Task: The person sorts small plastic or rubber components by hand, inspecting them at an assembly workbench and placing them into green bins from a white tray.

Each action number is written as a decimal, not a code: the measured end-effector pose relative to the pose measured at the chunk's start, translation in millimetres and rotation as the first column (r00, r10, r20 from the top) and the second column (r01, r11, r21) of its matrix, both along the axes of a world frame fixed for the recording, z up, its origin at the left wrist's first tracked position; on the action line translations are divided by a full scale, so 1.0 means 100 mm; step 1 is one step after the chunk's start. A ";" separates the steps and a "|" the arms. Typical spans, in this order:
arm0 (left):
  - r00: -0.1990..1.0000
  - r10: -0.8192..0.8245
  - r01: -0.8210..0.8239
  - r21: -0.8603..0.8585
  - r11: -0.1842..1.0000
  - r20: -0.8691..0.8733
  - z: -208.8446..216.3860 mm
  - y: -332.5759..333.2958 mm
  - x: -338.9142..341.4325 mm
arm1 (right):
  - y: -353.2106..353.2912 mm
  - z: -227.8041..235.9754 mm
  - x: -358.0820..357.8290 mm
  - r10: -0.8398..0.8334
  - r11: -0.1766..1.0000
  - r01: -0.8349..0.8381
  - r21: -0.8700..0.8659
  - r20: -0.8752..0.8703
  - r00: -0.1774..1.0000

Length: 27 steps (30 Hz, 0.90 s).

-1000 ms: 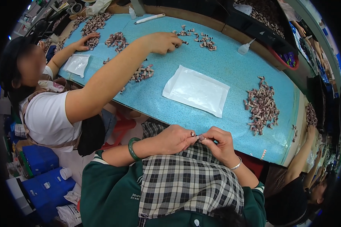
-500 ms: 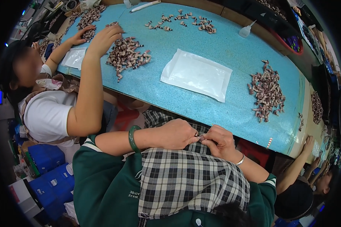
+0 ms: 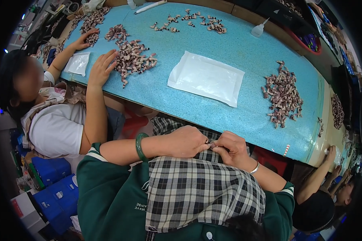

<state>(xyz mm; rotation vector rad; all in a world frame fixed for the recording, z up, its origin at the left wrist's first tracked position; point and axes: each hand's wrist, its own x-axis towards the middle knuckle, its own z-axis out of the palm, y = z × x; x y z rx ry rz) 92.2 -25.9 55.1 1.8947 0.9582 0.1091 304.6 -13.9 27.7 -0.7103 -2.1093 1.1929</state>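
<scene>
A wide blue surface (image 3: 181,102) stretches from ten o'clock across to four o'clock in a crowded workroom. At nine o'clock a co-worker in a white shirt (image 3: 56,134) sits with both hands by small banded pieces; other people work at four o'clock. A plaid apron (image 3: 201,188) covers the wearer's lap at six o'clock. Blue boxes (image 3: 54,205) are stacked at eight o'clock. On the surface, heaps of brown-and-cream pieces lie at eleven o'clock (image 3: 134,58) and toward three o'clock (image 3: 283,98), with a flat white packet (image 3: 207,78) between them at one o'clock. Just below centre, in front of the surface's edge, the left hand (image 3: 187,142) and right hand (image 3: 232,149) meet, fingertips pinched together on one small dark piece (image 3: 212,146), partly hidden, toward four o'clock.
</scene>
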 end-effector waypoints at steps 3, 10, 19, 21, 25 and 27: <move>1.000 -0.002 0.002 -0.022 1.000 -0.002 0.00 0.03 0.01 | 0.01 0.01 0.00 -0.008 1.000 0.008 -0.012 0.004 1.000; 0.998 0.003 -0.005 0.034 0.999 0.062 -0.08 0.04 0.00 | 0.03 0.05 0.01 -0.030 0.999 0.031 -0.023 0.025 0.999; 0.850 0.462 -0.379 -0.314 0.870 0.253 0.00 0.13 -0.23 | 0.45 0.31 -0.04 -0.083 0.988 0.076 0.137 0.049 0.995; 0.611 0.725 -0.582 -0.441 0.683 0.317 -0.06 0.14 -0.43 | 0.64 0.36 0.05 -0.261 0.965 0.259 0.024 0.072 0.963; 0.160 0.896 -0.693 -0.600 0.401 0.414 -0.20 0.34 -0.86 | 1.15 0.17 0.62 -0.597 0.661 0.316 0.681 0.222 0.771; -0.178 0.895 -0.604 -0.763 0.229 0.410 -0.24 0.42 -1.05 | 1.24 0.28 0.69 -0.590 0.685 0.232 0.690 0.340 0.732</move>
